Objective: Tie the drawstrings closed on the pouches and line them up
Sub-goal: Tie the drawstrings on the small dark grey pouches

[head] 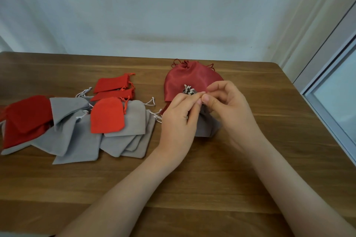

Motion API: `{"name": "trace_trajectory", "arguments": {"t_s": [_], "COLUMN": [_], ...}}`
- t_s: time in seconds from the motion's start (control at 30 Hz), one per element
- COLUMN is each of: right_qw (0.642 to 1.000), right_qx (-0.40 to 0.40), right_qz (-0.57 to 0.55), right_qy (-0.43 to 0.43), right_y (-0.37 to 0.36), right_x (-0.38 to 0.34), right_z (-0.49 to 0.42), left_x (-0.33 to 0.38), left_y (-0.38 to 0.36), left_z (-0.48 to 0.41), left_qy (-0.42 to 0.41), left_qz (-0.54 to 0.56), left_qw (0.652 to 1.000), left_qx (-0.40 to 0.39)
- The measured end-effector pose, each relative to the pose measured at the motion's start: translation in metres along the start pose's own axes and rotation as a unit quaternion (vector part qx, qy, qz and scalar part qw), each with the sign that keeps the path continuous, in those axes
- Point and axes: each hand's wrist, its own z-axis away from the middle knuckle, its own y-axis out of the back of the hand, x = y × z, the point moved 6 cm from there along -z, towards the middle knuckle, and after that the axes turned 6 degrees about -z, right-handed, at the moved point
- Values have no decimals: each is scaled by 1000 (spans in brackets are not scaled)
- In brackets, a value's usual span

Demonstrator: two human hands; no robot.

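Observation:
A small grey pouch [207, 124] is held between my hands over the table, its gathered mouth and white drawstring ends [188, 89] sticking up. My left hand [180, 119] pinches the drawstring with thumb and forefinger. My right hand [227, 105] pinches the same string from the other side, fingertips touching the left's. Behind them lies a larger dark red satin pouch [185, 81], its mouth drawn together at the far end. To the left is a loose pile of flat grey pouches [81, 136] and red pouches [107, 115], overlapping.
The wooden table [192, 179] has bare surface in front of and to the right of my hands. Its right edge [316, 117] runs beside a window frame [331, 106]. A pale wall stands behind the table's far edge.

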Motion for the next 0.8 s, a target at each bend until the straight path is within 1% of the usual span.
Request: {"name": "trace_trajectory", "arguments": {"t_s": [0.17,0.3,0.47,0.53,0.63,0.73,0.8], "right_qw": [998,999,998,997,984,961,936], "right_qx": [-34,-36,-1,-8,-39,-55,-51], "right_qz": [-11,28,55,78,153,225,279], "right_qy": [-57,-28,-18,7,79,148,207], "right_y": [-2,-2,1,0,-4,-7,-8], "right_x": [7,3,5,3,-5,-9,-13], "right_z": [1,1,-1,-1,1,3,3], "left_x": [-2,-2,-3,-4,-10,-12,-16], "left_y": [1,1,0,0,-2,-4,-6], "left_z": [0,0,-1,0,0,-1,0], "left_qy": [9,7,4,7,38,73,115], "left_qz": [-16,-26,-22,-14,15,50,98], "left_qw": [1000,1000,1000,1000,999,996,988], "left_qx": [11,12,15,12,2,-17,-39]}}
